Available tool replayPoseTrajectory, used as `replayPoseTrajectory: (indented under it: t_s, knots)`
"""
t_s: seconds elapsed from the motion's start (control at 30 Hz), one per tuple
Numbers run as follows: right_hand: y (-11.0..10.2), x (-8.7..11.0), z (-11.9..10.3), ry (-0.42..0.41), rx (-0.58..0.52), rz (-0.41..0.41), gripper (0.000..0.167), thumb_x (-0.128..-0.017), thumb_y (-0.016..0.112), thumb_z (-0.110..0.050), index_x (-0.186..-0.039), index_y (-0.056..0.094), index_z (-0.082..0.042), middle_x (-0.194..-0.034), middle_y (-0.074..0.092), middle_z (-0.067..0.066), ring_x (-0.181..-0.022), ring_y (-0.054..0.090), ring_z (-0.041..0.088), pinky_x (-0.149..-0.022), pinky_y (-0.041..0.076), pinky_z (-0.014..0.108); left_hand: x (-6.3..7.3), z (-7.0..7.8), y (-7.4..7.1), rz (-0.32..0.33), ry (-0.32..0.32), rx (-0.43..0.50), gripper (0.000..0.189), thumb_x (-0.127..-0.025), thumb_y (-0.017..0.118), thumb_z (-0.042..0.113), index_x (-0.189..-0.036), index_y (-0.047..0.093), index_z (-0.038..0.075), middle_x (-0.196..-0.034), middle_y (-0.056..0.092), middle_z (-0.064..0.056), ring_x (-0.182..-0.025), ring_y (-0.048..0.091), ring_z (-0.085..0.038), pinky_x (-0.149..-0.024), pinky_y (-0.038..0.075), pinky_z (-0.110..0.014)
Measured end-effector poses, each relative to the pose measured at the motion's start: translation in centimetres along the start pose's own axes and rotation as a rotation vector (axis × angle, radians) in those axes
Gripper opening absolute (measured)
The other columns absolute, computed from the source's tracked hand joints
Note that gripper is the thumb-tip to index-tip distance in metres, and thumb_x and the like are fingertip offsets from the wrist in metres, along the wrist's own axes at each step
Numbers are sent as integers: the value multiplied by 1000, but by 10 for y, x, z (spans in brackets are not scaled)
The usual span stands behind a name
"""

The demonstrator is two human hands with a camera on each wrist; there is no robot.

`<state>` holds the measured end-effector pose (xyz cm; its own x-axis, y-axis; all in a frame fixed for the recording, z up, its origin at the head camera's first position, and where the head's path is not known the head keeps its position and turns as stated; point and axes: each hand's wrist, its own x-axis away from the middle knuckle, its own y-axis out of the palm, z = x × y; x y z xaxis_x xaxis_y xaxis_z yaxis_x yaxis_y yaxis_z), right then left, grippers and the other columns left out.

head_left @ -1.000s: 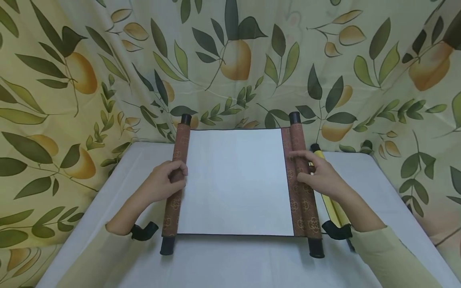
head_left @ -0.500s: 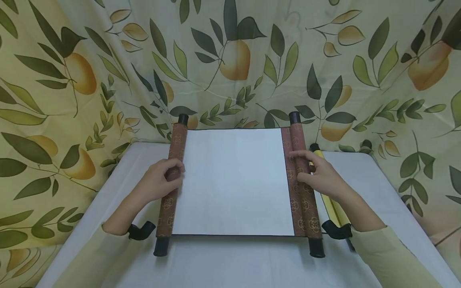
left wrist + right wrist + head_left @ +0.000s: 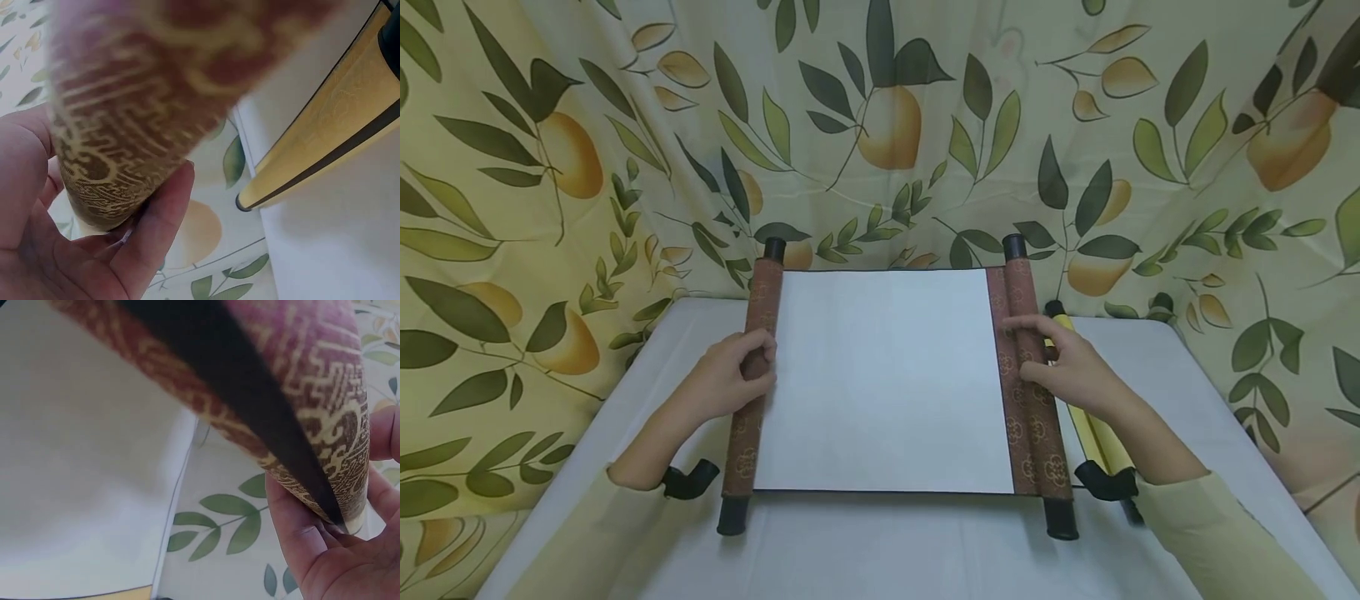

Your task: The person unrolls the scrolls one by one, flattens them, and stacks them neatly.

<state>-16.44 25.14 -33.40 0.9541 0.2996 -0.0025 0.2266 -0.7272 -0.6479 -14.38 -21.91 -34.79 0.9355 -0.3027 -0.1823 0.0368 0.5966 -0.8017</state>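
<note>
A scroll with a blank white sheet (image 3: 883, 379) is held up, partly unrolled, between two rollers covered in reddish-brown patterned fabric. My left hand (image 3: 722, 375) grips the left roller (image 3: 747, 450) near its middle, thumb and fingers curled round it. On the other side, my right hand (image 3: 1067, 367) holds the right roller (image 3: 1045, 442) the same way. Black knobs cap both ends of each roller. In the left wrist view the fingers wrap the patterned roller (image 3: 125, 125); the right wrist view shows a dark stripe along the other roller (image 3: 331, 419).
A yellow scroll (image 3: 1093, 433) with black ends lies on the white-covered table (image 3: 880, 554), partly hidden behind the right hand and roller. Behind the table hangs a curtain (image 3: 880, 200) printed with leaves and fruit. Black straps (image 3: 692, 480) sit on both wrists.
My left hand has moved to the left with its roller, so the white sheet between the rollers is wider. The right hand and its roller stay in almost the same place.
</note>
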Motion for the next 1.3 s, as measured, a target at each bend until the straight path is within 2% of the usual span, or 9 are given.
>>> replayPoseTrajectory:
  t_s: [0.17, 0.33, 0.4, 0.57, 0.77, 0.97, 1.17, 1.3]
  knots:
    - [-2, 3, 1, -2, -11, -9, 59, -89, 59, -3, -143, 46, -20, -141, 42, 21, -113, 57, 45, -71, 55, 39, 1, 0, -3, -1, -22, 21, 13, -87, 64, 8, -97, 61, 15, -86, 58, -4, -75, 48, -21, -60, 41, -33]
    - [-4, 4, 2, -8, 2, -3, 58, -89, 58, -2, -143, 47, -19, -140, 43, 21, -110, 58, 44, -71, 55, 38, 2, -2, -3, -1, -23, 22, 9, -90, 62, 10, -97, 65, 14, -86, 60, -2, -77, 49, -20, -64, 42, -34]
    - [-5, 4, 2, -8, 4, -3, 59, -89, 58, -2, -143, 46, -19, -140, 43, 21, -107, 58, 43, -70, 54, 38, 2, -3, -3, -3, -22, 20, 7, -89, 67, 11, -95, 63, 13, -83, 57, -3, -75, 48, -20, -63, 41, -33]
    - [-6, 6, 3, -8, 2, -2, 58, -89, 59, -2, -144, 46, -17, -142, 43, 22, -108, 58, 43, -71, 53, 38, 3, -7, -4, -17, -32, 21, 22, -84, 76, 11, -92, 56, 14, -81, 53, -3, -74, 46, -20, -59, 38, -32]
    - [-9, 10, 4, -7, 4, 1, 58, -90, 57, -1, -144, 46, -16, -142, 42, 23, -108, 58, 44, -70, 53, 37, 3, -11, -7, -9, -55, 27, 16, -86, 65, 9, -100, 60, 14, -80, 53, -3, -70, 46, -20, -56, 39, -32]
    - [-11, 11, 5, -9, 20, 6, 57, -90, 58, -1, -144, 46, -15, -142, 42, 23, -106, 57, 43, -71, 53, 37, 2, -11, -8, -17, -70, 16, 19, -86, 62, 9, -104, 64, 15, -80, 54, -3, -73, 46, -21, -59, 39, -33]
    - [-13, 12, 6, 12, 44, -2, 59, -90, 59, -5, -146, 45, -18, -144, 41, 24, -109, 57, 44, -70, 54, 38, 2, -14, -8, -34, -70, 3, 20, -85, 72, 11, -98, 57, 15, -81, 54, -3, -72, 45, -21, -58, 38, -33]
    - [-15, 13, 6, 17, 62, -2, 58, -91, 59, -5, -146, 44, -18, -144, 41, 24, -108, 57, 44, -70, 54, 38, 3, -16, -9, -34, -62, -11, 19, -84, 67, 6, -97, 55, 14, -77, 49, -4, -69, 44, -20, -56, 37, -32]
